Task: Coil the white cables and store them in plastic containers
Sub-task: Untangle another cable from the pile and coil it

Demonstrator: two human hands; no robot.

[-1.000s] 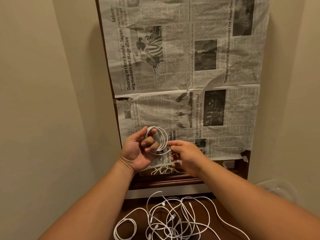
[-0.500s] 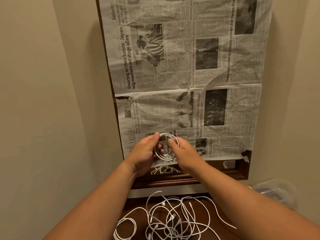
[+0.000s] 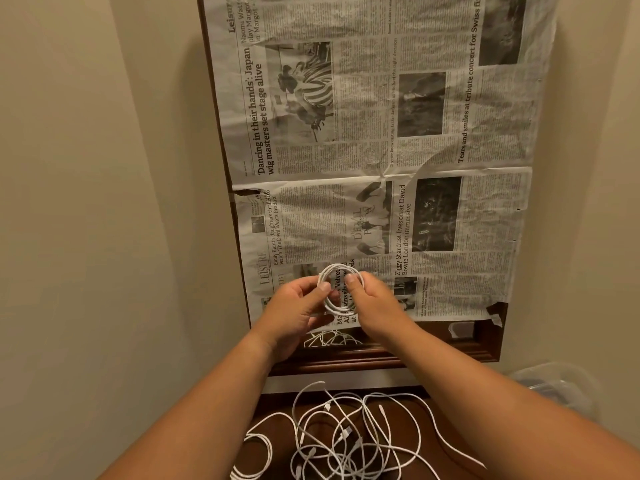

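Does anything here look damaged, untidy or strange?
Yes. The newspaper is torn at its left edge and ragged at its lower right corner. Below, the loose white cables lie in a tangle. The coil that the left hand and right hand hold looks neat.

1. The coil (image 3: 337, 269) sits between the left hand (image 3: 298, 306) and the right hand (image 3: 377, 303), in front of the newspaper (image 3: 381, 150).
2. Loose cables (image 3: 346, 434) lie on the worktop (image 3: 277, 405) below both hands.
3. A container (image 3: 554, 386) stands to their right.
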